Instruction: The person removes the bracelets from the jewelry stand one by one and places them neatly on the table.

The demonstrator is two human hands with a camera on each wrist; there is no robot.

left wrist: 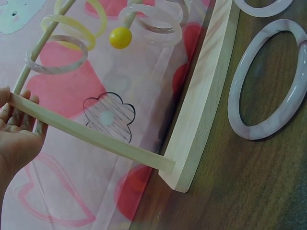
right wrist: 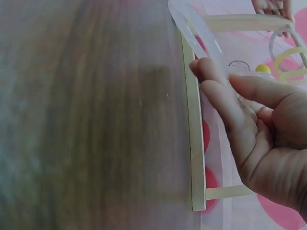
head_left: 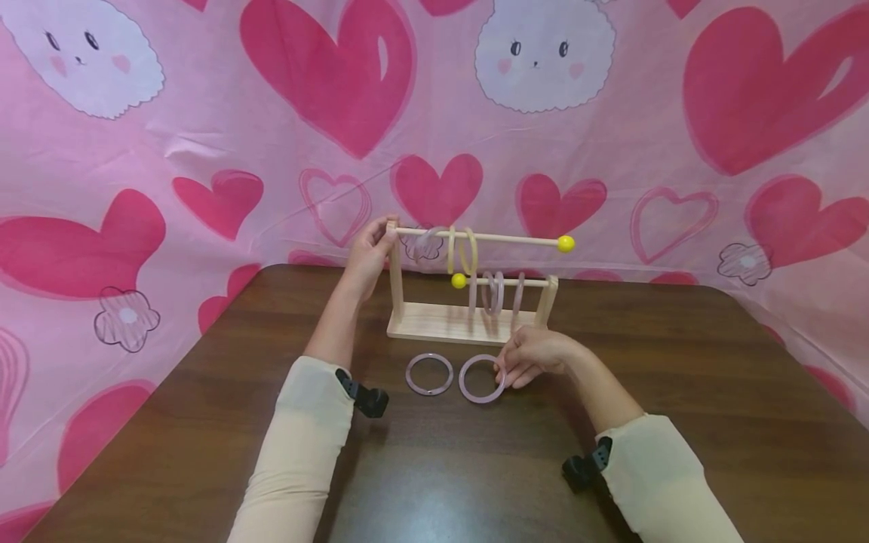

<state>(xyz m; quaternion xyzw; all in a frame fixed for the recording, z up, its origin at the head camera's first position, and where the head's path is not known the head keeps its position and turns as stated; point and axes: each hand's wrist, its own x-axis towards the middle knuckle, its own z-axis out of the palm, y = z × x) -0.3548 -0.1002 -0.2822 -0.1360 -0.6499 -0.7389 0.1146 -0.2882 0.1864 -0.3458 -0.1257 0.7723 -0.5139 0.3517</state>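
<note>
At the back of the table, a wooden bangle stand (head_left: pixel 441 324) has two rods with yellow ball ends. My left hand (head_left: pixel 366 260) holds the top of its left post (left wrist: pixel 96 128). A pale bangle and two yellow bangles (head_left: pixel 451 253) hang on the upper rod, and several lavender ones (head_left: pixel 499 296) on the lower rod. In front of the base, my right hand (head_left: pixel 539 353) pinches a lavender bangle (head_left: pixel 463 378) by its right edge; the right wrist view shows this bangle (right wrist: pixel 201 31) between thumb and fingers. Another lavender bangle (head_left: pixel 409 374) lies flat to its left.
The brown wooden table (head_left: pixel 448 483) reaches back to a pink cloth (head_left: pixel 434 136) printed with hearts. Both forearms have black cameras strapped on, one on the left sleeve (head_left: pixel 292 437) and one on the right sleeve (head_left: pixel 665 475).
</note>
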